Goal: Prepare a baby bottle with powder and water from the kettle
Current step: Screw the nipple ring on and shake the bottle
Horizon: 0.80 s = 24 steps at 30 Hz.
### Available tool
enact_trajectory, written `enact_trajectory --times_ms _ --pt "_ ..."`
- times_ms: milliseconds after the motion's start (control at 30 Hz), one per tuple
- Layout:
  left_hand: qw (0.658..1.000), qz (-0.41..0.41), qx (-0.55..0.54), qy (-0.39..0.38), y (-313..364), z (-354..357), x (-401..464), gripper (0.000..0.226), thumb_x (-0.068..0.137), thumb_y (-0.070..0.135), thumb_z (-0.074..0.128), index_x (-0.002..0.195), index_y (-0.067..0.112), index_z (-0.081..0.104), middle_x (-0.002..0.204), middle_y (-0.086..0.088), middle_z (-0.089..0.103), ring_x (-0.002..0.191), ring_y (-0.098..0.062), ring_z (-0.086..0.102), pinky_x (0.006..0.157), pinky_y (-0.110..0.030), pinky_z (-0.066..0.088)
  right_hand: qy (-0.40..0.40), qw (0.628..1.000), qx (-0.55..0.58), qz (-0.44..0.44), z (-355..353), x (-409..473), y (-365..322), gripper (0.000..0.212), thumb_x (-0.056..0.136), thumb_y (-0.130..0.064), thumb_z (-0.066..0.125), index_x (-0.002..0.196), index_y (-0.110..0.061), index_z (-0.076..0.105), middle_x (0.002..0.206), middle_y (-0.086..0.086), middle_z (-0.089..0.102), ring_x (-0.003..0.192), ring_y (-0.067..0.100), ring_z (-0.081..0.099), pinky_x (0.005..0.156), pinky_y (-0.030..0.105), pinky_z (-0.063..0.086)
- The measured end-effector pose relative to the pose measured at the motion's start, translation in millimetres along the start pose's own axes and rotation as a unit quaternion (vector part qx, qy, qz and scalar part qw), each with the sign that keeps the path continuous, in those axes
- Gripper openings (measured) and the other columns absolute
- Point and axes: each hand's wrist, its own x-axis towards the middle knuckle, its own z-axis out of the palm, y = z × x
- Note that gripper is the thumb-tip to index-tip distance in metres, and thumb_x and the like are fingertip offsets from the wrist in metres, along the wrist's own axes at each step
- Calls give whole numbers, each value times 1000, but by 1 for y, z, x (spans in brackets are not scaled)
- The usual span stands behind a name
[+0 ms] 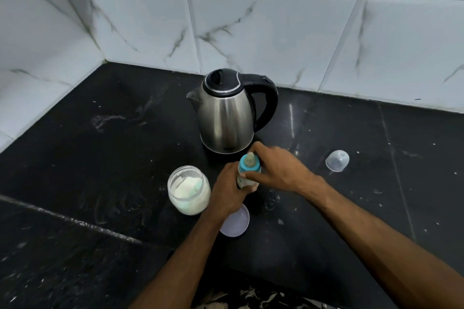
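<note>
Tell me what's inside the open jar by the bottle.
The jar holds white powder, heaped toward its right wall, with a pale green shape showing within it, maybe a scoop. What lies beneath the powder is covered.

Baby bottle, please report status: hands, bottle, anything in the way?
Left hand grips the baby bottle body; right hand holds its blue collar. Teat on. Open powder jar beside left hand.

Black stone counter (100,183), white marble-veined wall tiles (251,32), corner at left

One kettle (227,110), one baby bottle (247,170), one powder jar (188,189), one lid (237,223), one clear cap (337,160), two hands.
</note>
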Motion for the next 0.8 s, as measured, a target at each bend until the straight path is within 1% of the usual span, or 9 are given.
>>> enact_trajectory --times_ms 100,200,267,367,467,533,600,667,800 --pt "1000 -6 -8 -4 1 -2 2 63 72 21 85 128 24 55 127 3 58 116 -13 58 99 -37 50 31 999 -12 4 6 -2 -1 57 80 -64 63 115 -24 44 97 -7 64 77 11 56 63 25 42" --pt "1000 -12 -14 3 3 -2 2 61 71 20 85 125 25 56 125 4 59 113 -12 59 97 -33 51 -8 999 -3 -46 -1 0 5 61 84 -62 60 130 -27 39 113 -4 65 95 13 63 75 30 52" --pt "1000 -6 -15 5 5 -2 0 58 72 21 85 122 28 56 122 7 59 112 -10 59 94 -28 50 -17 998 5 -61 -3 2 8 57 86 -61 59 128 -27 41 111 -5 66 93 13 63 77 33 55" --pt "1000 -7 -9 13 5 -1 -1 58 72 20 85 123 24 57 123 4 59 112 -12 59 95 -31 50 24 999 25 -23 9 0 4 53 84 -62 61 118 -25 42 100 -5 66 80 10 60 67 27 50" --pt "1000 -9 6 15 6 -1 -1 60 74 18 83 127 19 55 127 2 59 115 -13 57 99 -33 49 60 996 68 19 23 -5 1 55 82 -63 61 119 -26 42 101 -4 67 84 13 64 69 31 55" --pt "1000 -7 8 16 6 -1 -1 59 74 20 83 126 21 55 125 3 59 114 -13 58 98 -33 50 40 996 75 -18 18 -4 5 58 84 -62 59 127 -28 40 107 -4 68 89 13 65 74 33 57" --pt "1000 -4 9 17 6 -2 -2 58 73 23 84 124 23 56 122 5 59 111 -11 59 95 -32 50 0 996 66 -59 9 -2 9 58 87 -58 60 133 -29 39 108 -5 68 86 9 62 74 32 56" --pt "1000 0 9 18 4 -1 -2 57 73 25 84 123 24 57 120 7 59 110 -10 59 94 -32 51 -1 996 61 -69 6 -1 10 51 88 -56 60 127 -27 43 104 -4 68 80 6 58 72 32 56" --pt "999 4 22 25 6 2 -3 57 77 18 81 128 18 55 125 2 58 115 -13 57 98 -31 48 57 995 80 15 22 -9 -3 53 87 -57 60 125 -25 42 106 -1 69 88 17 66 73 37 57"
